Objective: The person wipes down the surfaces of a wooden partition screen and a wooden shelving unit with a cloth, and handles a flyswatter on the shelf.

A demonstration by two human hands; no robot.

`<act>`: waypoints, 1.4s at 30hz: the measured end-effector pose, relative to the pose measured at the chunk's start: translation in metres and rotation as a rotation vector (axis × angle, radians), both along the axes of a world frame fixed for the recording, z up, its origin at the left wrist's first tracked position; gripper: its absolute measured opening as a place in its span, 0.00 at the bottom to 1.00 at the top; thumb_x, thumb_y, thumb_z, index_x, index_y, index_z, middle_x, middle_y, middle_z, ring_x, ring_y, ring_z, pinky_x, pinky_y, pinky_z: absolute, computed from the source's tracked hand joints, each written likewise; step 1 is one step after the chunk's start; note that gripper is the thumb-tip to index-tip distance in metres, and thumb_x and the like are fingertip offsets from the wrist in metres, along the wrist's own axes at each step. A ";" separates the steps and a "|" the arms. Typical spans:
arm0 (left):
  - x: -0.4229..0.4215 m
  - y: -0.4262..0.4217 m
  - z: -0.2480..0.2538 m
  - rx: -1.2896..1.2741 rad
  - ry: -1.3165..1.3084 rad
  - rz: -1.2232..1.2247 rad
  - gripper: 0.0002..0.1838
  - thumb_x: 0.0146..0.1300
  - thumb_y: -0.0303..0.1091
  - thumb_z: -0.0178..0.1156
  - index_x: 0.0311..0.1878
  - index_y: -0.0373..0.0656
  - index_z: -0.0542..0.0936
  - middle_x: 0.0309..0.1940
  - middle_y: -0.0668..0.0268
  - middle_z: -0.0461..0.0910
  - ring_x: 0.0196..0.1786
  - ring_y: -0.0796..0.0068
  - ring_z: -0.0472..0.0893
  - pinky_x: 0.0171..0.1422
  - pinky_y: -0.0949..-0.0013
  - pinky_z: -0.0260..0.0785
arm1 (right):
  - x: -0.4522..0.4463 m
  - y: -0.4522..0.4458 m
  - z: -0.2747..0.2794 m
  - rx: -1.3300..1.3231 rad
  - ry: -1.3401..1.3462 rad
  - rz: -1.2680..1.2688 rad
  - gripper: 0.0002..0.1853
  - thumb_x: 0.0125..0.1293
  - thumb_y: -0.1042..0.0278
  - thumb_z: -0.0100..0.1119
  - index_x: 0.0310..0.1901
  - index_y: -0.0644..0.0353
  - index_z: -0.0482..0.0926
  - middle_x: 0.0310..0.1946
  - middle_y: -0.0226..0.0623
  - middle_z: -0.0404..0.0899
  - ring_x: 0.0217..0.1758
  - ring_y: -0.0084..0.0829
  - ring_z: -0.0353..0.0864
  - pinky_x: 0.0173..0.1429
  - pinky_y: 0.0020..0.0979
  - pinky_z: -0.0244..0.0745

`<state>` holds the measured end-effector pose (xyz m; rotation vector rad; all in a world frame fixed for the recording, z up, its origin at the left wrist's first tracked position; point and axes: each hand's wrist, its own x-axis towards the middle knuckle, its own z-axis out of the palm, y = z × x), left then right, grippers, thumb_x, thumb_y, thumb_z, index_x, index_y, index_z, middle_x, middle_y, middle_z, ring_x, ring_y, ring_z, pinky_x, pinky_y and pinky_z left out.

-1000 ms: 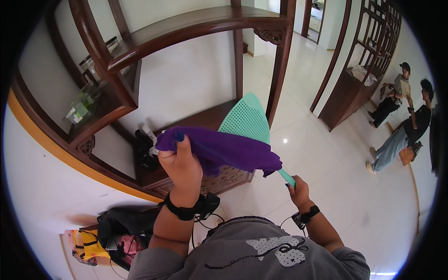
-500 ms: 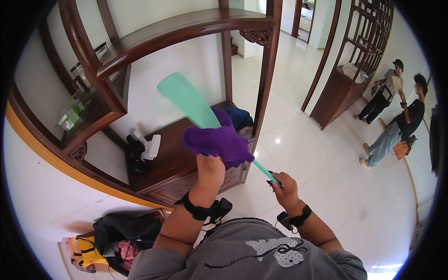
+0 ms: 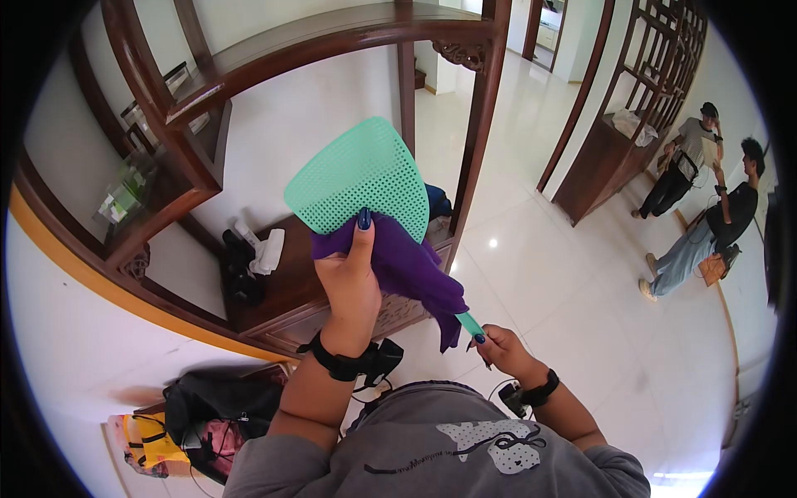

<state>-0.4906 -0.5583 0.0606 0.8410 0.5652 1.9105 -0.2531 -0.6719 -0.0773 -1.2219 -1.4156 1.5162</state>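
A mint-green fly swatter (image 3: 361, 178) is held up in front of me, its perforated head broad side toward the camera. My left hand (image 3: 350, 278) is closed on a purple cloth (image 3: 411, 270) at the base of the head, the thumb with its dark blue nail pressed on the front. The cloth drapes over the upper handle and hangs down toward my right hand (image 3: 506, 350). That hand grips the lower handle, of which a short green piece shows between cloth and fingers.
A dark wooden shelf unit (image 3: 315, 50) stands before me, with a white item (image 3: 267, 251) and black things on its lower board. Bags (image 3: 224, 415) lie at lower left. Two people (image 3: 722, 216) stand at the right near a lattice cabinet (image 3: 594, 170).
The swatter's head has turned from a slanted, narrow view to face the camera broadly. My left hand has rotated so its thumb shows in front, and the cloth now hangs lower.
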 end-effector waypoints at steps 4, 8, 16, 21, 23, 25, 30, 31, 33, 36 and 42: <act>-0.011 -0.001 0.002 -0.034 0.099 0.086 0.18 0.62 0.29 0.65 0.53 0.33 0.74 0.45 0.67 0.78 0.45 0.82 0.75 0.54 0.75 0.67 | 0.011 -0.004 -0.004 0.035 -0.105 -0.040 0.10 0.72 0.68 0.47 0.35 0.60 0.77 0.16 0.23 0.68 0.17 0.14 0.66 0.23 0.21 0.64; -0.025 -0.002 0.005 -0.060 0.173 0.150 0.15 0.62 0.29 0.65 0.49 0.33 0.76 0.42 0.69 0.78 0.42 0.83 0.74 0.52 0.76 0.66 | 0.022 -0.012 -0.006 0.090 -0.169 -0.100 0.11 0.72 0.67 0.49 0.33 0.61 0.78 0.13 0.21 0.65 0.15 0.13 0.64 0.21 0.21 0.62; -0.032 -0.003 0.009 0.094 0.298 0.265 0.09 0.64 0.30 0.62 0.36 0.32 0.79 0.31 0.72 0.78 0.33 0.85 0.72 0.41 0.78 0.65 | 0.036 -0.015 -0.027 -0.056 -0.065 -0.080 0.13 0.71 0.65 0.53 0.29 0.61 0.79 0.16 0.22 0.67 0.18 0.14 0.65 0.23 0.21 0.65; -0.048 -0.001 0.003 0.001 0.344 0.278 0.10 0.66 0.33 0.61 0.36 0.34 0.79 0.31 0.71 0.78 0.33 0.84 0.73 0.41 0.77 0.66 | 0.043 -0.020 -0.035 -0.083 -0.118 -0.100 0.14 0.70 0.65 0.54 0.28 0.62 0.80 0.15 0.22 0.68 0.17 0.14 0.65 0.22 0.21 0.64; -0.053 0.002 -0.003 -0.057 0.372 0.280 0.10 0.66 0.36 0.61 0.37 0.37 0.78 0.31 0.71 0.78 0.33 0.82 0.75 0.40 0.75 0.68 | 0.047 -0.022 -0.038 -0.095 -0.128 -0.116 0.14 0.70 0.65 0.54 0.28 0.62 0.80 0.14 0.22 0.67 0.17 0.13 0.65 0.22 0.21 0.64; -0.058 0.010 -0.020 -0.034 0.345 0.165 0.10 0.65 0.34 0.61 0.40 0.35 0.78 0.34 0.69 0.79 0.35 0.81 0.75 0.43 0.76 0.69 | 0.048 -0.024 -0.041 -0.108 -0.127 -0.135 0.14 0.69 0.66 0.54 0.27 0.61 0.80 0.14 0.21 0.67 0.17 0.13 0.65 0.22 0.21 0.63; -0.053 0.003 -0.035 0.049 0.247 -0.221 0.17 0.64 0.34 0.62 0.53 0.36 0.73 0.41 0.67 0.78 0.42 0.79 0.76 0.52 0.73 0.69 | 0.038 -0.027 -0.035 -0.079 -0.213 -0.189 0.13 0.69 0.66 0.55 0.26 0.61 0.80 0.13 0.21 0.67 0.16 0.13 0.64 0.21 0.21 0.62; -0.051 0.003 -0.038 0.034 0.239 -0.224 0.18 0.64 0.33 0.61 0.53 0.36 0.73 0.43 0.66 0.77 0.44 0.79 0.76 0.54 0.72 0.68 | 0.037 -0.028 -0.034 -0.054 -0.226 -0.194 0.13 0.69 0.66 0.55 0.26 0.61 0.80 0.13 0.21 0.67 0.16 0.13 0.64 0.20 0.21 0.61; -0.043 0.005 -0.044 0.007 0.219 -0.232 0.18 0.65 0.33 0.61 0.55 0.35 0.72 0.46 0.66 0.76 0.47 0.78 0.75 0.57 0.72 0.67 | 0.032 -0.029 -0.028 -0.016 -0.207 -0.156 0.13 0.69 0.66 0.55 0.26 0.61 0.80 0.13 0.22 0.67 0.15 0.13 0.65 0.20 0.21 0.61; -0.034 0.004 -0.060 -0.040 0.247 -0.286 0.19 0.67 0.32 0.57 0.59 0.38 0.68 0.52 0.65 0.73 0.53 0.74 0.73 0.60 0.66 0.66 | 0.017 -0.028 -0.005 0.033 -0.188 -0.119 0.14 0.69 0.64 0.55 0.26 0.61 0.80 0.12 0.23 0.67 0.14 0.13 0.66 0.19 0.21 0.61; 0.003 -0.035 -0.051 -0.064 0.557 -0.485 0.08 0.69 0.33 0.55 0.44 0.39 0.78 0.38 0.72 0.77 0.41 0.82 0.74 0.48 0.72 0.69 | -0.012 -0.017 0.019 0.105 -0.164 -0.058 0.14 0.71 0.64 0.51 0.29 0.61 0.80 0.15 0.25 0.71 0.15 0.14 0.67 0.21 0.22 0.63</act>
